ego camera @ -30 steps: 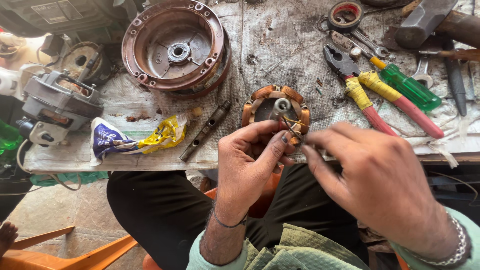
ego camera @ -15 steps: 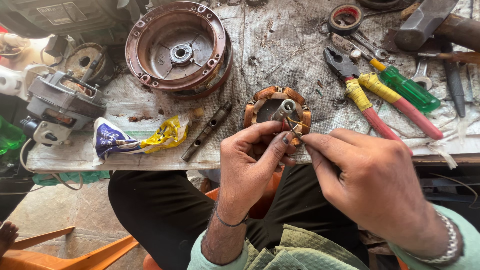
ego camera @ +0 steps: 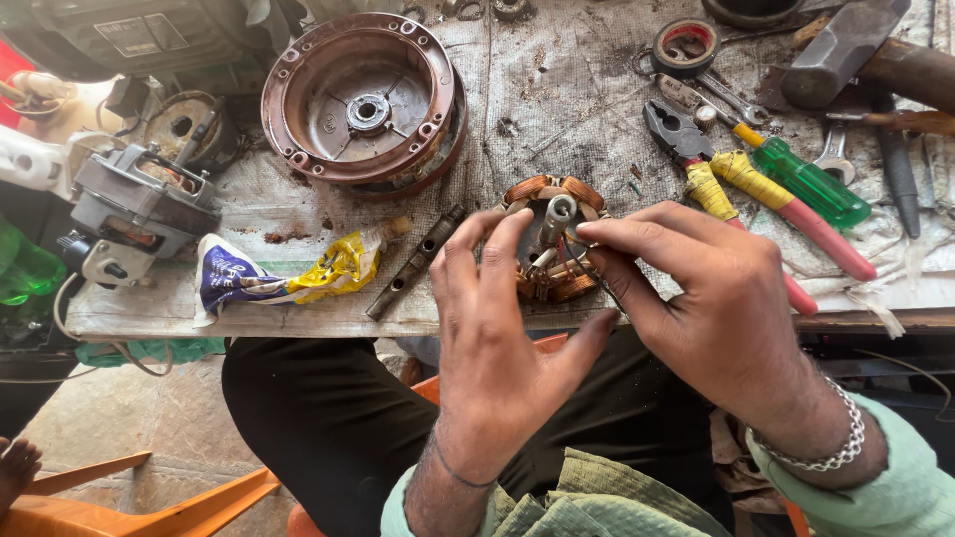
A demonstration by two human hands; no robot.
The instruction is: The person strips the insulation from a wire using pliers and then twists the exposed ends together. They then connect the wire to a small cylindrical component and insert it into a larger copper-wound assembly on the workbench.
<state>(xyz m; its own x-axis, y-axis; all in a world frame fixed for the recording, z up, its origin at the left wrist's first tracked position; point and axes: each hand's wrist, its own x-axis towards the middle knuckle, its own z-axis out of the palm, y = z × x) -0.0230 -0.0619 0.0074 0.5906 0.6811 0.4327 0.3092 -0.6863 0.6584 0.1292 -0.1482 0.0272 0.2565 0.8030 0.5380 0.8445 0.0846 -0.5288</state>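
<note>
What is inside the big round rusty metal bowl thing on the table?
Inside the round motor cover you can see a bare reddish floor with a small shiny bearing ring in the middle and little bolt holes around the rim. Whatever lies under it is hidden.

Open bench strip [ego camera: 298,214] between round rusty housing [ego camera: 363,94] and crumpled wrapper [ego camera: 284,276] | blocked right of wound stator [ego camera: 545,239]: pliers [ego camera: 726,189], green screwdriver [ego camera: 801,179], hammer [ego camera: 856,50] | left: metal bar [ego camera: 416,261] near stator | far left: grey motor [ego camera: 139,204]
</note>
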